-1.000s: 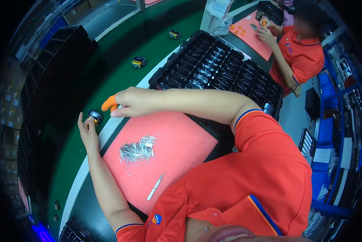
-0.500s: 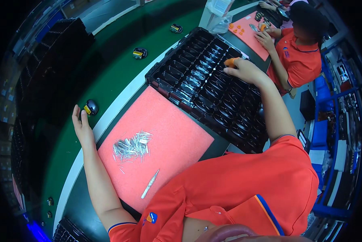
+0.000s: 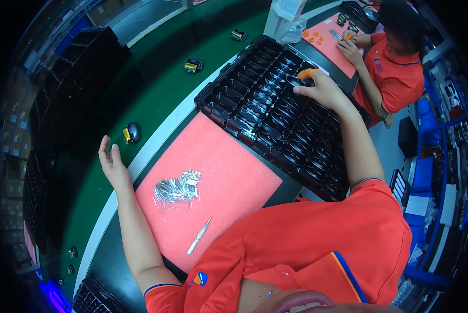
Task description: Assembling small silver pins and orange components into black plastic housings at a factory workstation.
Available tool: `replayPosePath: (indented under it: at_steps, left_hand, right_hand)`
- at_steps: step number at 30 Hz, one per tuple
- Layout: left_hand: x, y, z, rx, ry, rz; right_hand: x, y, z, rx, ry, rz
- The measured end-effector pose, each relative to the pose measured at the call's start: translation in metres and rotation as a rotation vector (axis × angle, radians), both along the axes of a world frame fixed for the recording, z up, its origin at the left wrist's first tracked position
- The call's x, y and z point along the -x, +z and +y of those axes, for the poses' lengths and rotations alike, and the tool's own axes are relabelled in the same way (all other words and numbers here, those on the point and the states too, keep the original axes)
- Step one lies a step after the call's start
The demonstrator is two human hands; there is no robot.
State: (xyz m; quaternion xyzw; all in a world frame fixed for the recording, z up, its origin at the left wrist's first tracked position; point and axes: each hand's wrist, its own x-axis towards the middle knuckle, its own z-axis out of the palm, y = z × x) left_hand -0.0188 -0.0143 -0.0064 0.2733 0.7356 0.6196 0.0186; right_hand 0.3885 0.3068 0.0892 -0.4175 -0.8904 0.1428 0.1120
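Right hand [image 3: 322, 89] stays over black tray [image 3: 234, 88]; left hand [image 3: 111, 164] open.

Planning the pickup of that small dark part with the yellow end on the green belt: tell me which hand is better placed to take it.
Left. The left hand lies open at the belt's edge, close to the dark part, while the right hand is across the black tray, holding an orange piece.
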Motion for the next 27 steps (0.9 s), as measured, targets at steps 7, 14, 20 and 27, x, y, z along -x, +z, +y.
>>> replayPosePath:
  at_steps: [7, 14, 20, 27]
  left_hand:
    - [-0.029, 0.015, 0.004, -0.06, -0.223, -0.092]
    - [-0.056, 0.021, 0.005, -0.146, -0.552, -0.248]
    - [-0.051, 0.015, 0.002, -0.082, -0.509, -0.264]
    - [-0.045, 0.009, 0.005, 0.083, -0.459, -0.119]
  right_hand:
    - [0.109, 0.023, -0.071, 0.04, 0.261, 0.1]
    - [0.212, -0.01, -0.142, 0.167, 0.724, 0.259]
    - [0.241, -0.041, -0.167, 0.233, 0.764, 0.351]
    - [0.244, -0.051, -0.164, 0.929, 0.65, 0.497]
